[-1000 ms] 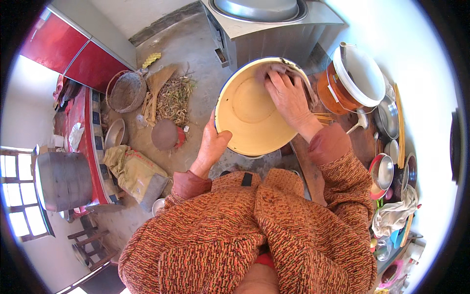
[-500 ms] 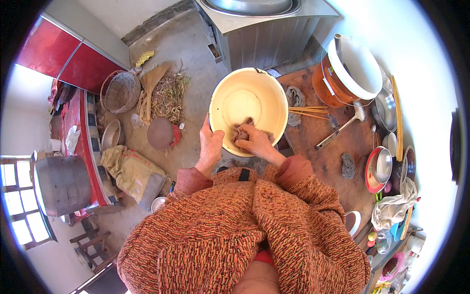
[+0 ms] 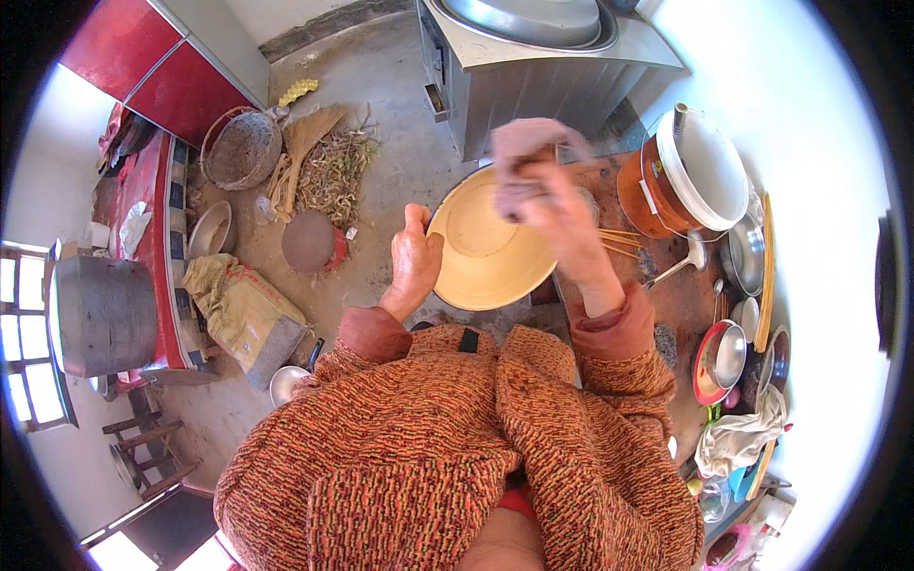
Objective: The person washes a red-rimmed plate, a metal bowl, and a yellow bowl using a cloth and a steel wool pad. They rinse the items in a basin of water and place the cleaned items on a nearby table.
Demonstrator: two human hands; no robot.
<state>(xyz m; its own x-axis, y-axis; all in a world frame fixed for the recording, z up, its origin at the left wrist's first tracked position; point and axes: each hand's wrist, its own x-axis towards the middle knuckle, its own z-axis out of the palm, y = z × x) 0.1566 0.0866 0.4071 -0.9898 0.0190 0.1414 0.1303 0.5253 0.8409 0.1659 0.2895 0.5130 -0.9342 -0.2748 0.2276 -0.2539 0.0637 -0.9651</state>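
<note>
A cream enamel basin [image 3: 476,276] with a dark rim is held tilted in front of me. My left hand [image 3: 414,262] grips its left rim, thumb at the edge. Over the basin's far right side, my right hand [image 3: 552,195] is raised, blurred by motion. In it is a brownish-pink cloth [image 3: 533,143], its loose end swung out past the far rim. The cloth hides part of that rim.
To the right, a brown tabletop [image 3: 609,181] carries an orange bucket [image 3: 647,186], chopsticks [image 3: 619,240], a ladle [image 3: 690,252] and bowls [image 3: 731,357]. Ahead stands a metal stove [image 3: 552,95]. On the left floor are a wicker basket [image 3: 241,147], a broom [image 3: 305,143] and a sack [image 3: 248,309].
My right hand has lifted the cloth from inside the basin up to its far right side. The basin has shifted slightly right, and my left hand still grips the rim.
</note>
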